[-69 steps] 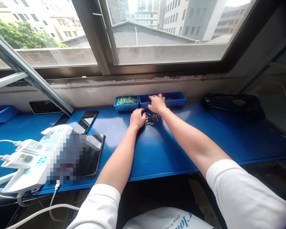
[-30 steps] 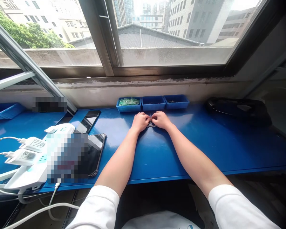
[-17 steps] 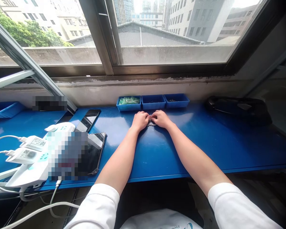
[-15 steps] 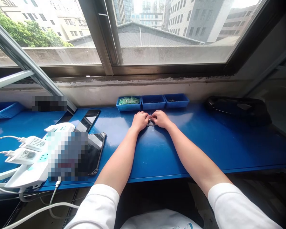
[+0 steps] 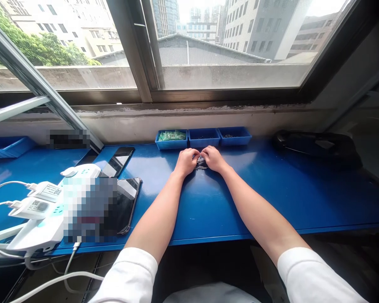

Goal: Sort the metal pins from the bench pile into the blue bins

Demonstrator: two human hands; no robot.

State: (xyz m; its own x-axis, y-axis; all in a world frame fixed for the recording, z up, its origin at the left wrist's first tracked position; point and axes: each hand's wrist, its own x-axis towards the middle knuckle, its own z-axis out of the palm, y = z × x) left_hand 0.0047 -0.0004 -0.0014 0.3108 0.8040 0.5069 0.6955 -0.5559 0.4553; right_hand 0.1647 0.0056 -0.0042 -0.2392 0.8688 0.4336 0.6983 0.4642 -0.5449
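Observation:
Both my arms reach forward over the blue table [image 5: 205, 210]. My left hand [image 5: 187, 161] and my right hand [image 5: 213, 158] meet at their fingertips, with fingers curled into a pinch. Whatever is between them is too small to name. Just below the fingertips lies a small pile of dark, thin metal-looking pieces [image 5: 201, 164], partly covered by the hands. Behind the hands stand three blue bins: the left bin [image 5: 172, 145] holds green and clear packets, the middle bin [image 5: 204, 143] and the right bin [image 5: 236, 140] hold small dark pieces.
At the left are a white power strip [image 5: 78, 179] with plugged chargers, a phone [image 5: 121, 160], and a larger dark device [image 5: 131, 202]. A black case-like object [image 5: 316, 147] lies at the right. The window sill [image 5: 214, 111] runs behind the table.
The fingertips have shifted slightly and stay together. More of the dark pieces below them shows now. The whole view has dropped a little in the frame.

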